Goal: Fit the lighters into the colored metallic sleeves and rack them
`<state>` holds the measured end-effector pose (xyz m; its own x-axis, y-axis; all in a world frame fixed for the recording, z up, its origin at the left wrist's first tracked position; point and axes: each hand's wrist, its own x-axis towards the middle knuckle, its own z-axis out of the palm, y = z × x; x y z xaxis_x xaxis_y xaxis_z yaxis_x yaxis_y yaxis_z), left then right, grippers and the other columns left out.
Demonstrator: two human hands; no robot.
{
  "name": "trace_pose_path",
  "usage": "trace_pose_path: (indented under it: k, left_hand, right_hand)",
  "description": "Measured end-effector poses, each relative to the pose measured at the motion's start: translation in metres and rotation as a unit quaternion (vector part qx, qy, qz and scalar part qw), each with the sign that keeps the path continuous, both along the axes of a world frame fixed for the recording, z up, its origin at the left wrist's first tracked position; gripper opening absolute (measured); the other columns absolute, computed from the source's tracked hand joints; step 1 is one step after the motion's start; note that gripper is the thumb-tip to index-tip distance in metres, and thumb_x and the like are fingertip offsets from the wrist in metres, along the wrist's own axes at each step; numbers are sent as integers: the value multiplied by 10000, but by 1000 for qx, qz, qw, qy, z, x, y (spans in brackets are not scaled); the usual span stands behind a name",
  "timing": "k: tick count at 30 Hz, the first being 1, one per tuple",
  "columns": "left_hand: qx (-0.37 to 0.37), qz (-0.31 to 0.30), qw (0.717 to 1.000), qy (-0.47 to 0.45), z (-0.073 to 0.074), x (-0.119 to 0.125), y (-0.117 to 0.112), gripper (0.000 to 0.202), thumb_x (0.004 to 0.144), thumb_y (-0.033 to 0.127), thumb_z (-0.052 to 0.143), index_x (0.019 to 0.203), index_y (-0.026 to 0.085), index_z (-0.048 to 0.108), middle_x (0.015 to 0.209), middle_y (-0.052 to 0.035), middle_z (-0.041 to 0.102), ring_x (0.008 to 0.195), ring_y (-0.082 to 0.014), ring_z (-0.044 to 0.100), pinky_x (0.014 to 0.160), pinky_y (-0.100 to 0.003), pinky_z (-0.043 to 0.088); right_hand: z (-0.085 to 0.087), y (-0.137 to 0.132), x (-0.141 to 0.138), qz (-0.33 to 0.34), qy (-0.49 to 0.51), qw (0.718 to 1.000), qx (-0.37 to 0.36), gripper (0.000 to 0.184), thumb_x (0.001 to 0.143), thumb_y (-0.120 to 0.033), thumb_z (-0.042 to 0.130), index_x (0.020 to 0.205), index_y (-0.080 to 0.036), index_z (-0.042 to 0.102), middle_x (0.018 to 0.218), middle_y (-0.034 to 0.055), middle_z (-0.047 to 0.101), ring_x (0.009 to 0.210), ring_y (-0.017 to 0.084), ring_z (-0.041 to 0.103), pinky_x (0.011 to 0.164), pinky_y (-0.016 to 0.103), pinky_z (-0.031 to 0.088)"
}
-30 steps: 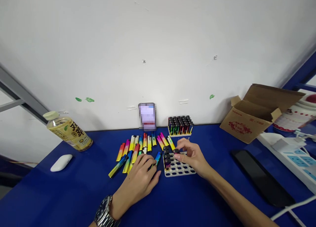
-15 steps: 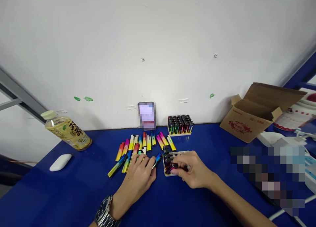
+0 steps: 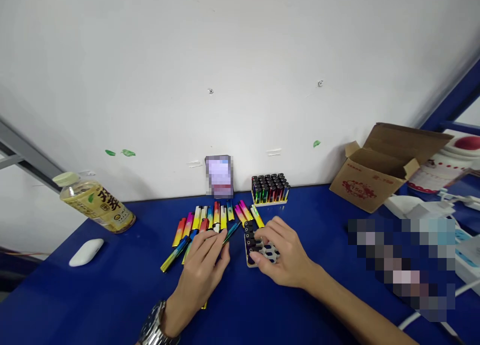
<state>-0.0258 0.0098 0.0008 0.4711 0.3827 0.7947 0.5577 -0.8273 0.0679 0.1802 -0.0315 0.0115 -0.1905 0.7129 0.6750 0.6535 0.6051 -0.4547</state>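
Observation:
My left hand (image 3: 208, 260) bends over the loose lighters, with a dark teal lighter (image 3: 231, 232) between its fingers. Below the palm, a yellow lighter end (image 3: 204, 305) pokes out. My right hand (image 3: 287, 252) is over a pale tray with holes (image 3: 270, 255); its thumb and fingers are spread, and the thumb tip is at the front of a row of black-topped lighters (image 3: 250, 242) along the tray's left side. Other tray holes are partly hidden by this hand. Shiny multicoloured lighters (image 3: 196, 218) lie in a loose group beyond my left hand.
A filled rack of lighters (image 3: 270, 190) stands by the wall, right of a propped phone (image 3: 219, 177). At left are a drink bottle (image 3: 99, 205) and a white case (image 3: 86, 252). An open cardboard box (image 3: 362, 185), cables and a blurred item (image 3: 401, 270) occupy the right.
My right thumb and fingers have spread, and the dark lighter they held now appears in the tray's left row. My left hand has shifted slightly left, the teal lighter still at its fingers.

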Motion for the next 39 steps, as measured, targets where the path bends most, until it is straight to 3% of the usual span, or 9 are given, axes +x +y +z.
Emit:
trace_pose_path:
  k: [7, 13, 16, 18, 21, 25, 28, 33, 39]
  left_hand:
    - [-49, -139, 987, -59, 2, 9, -26, 538, 806, 11, 608, 1316, 121, 476, 974, -99, 674, 959, -208, 604, 752, -307, 562]
    - [-162, -55, 983, -72, -7, 10, -16, 203, 831, 182, 615, 996, 205, 500, 884, -53, 616, 943, -211, 610, 817, -372, 546]
    - [-296, 9, 954, -51, -8, 15, -9, 482, 786, 327, 678, 1174, 209, 417, 1145, -120, 578, 1096, -266, 580, 910, -463, 511]
    - [-390, 1, 921, -15, -10, 18, -8, 741, 767, 386, 691, 1354, 221, 268, 1341, -161, 482, 1252, -297, 485, 997, -496, 454]
    - [-471, -38, 881, 20, -13, 22, -7, 814, 829, 392, 613, 1446, 250, 101, 1438, -151, 410, 1346, -272, 389, 1065, -480, 393]
    - [-465, -15, 885, 22, -14, 20, -4, 755, 806, 369, 616, 1426, 227, 209, 1409, -142, 445, 1318, -278, 425, 1070, -477, 387]
    - [-436, 22, 900, 14, -12, 12, 2, 696, 741, 344, 657, 1349, 189, 356, 1347, -142, 509, 1257, -294, 490, 1049, -472, 414]
    - [-415, 40, 909, 18, -11, -1, 8, 678, 736, 342, 634, 1349, 173, 399, 1358, -134, 522, 1263, -292, 494, 1062, -454, 410]
    - [-412, 25, 910, 36, -12, -1, 7, 694, 771, 344, 609, 1392, 172, 351, 1415, -137, 473, 1305, -272, 452, 1081, -433, 393]
  right_hand:
    - [2, -12, -19, 48, 46, 998, 3, 272, 917, -297, 476, 1069, -153, 649, 1007, 119, 560, 948, 239, 492, 808, 402, 441]
    - [-1, -1, -8, -26, 289, 957, -15, 149, 887, -243, 500, 822, -171, 613, 813, 56, 586, 742, 175, 585, 657, 304, 483]
    - [-5, 13, 3, -44, 412, 906, -93, 138, 877, -288, 516, 801, -184, 566, 702, 16, 622, 627, 155, 621, 616, 290, 505]
    - [-8, 20, 7, -33, 464, 872, -151, 119, 845, -305, 543, 833, -187, 535, 649, -5, 632, 548, 149, 631, 570, 283, 513]
    - [-12, 26, 7, -15, 481, 850, -214, 166, 781, -277, 565, 908, -186, 510, 592, -32, 632, 477, 144, 628, 505, 252, 486]
    - [-12, 26, 5, 17, 492, 831, -259, 132, 737, -251, 529, 845, -201, 473, 586, -45, 632, 380, 103, 542, 421, 214, 407]
    - [-12, 28, 5, 43, 500, 817, -284, 106, 737, -292, 514, 725, -187, 502, 424, -95, 446, 320, 52, 334, 363, 184, 277]
    - [-17, 34, 3, 38, 481, 820, -309, 479, 742, -468, 527, 387, -207, 339, 336, -93, 226, 319, 25, 182, 346, 201, 127]
    - [-17, 43, -12, -34, 523, 788, -324, 407, 660, -417, 575, 445, -244, 276, 333, -122, 176, 294, 28, 155, 315, 191, 125]
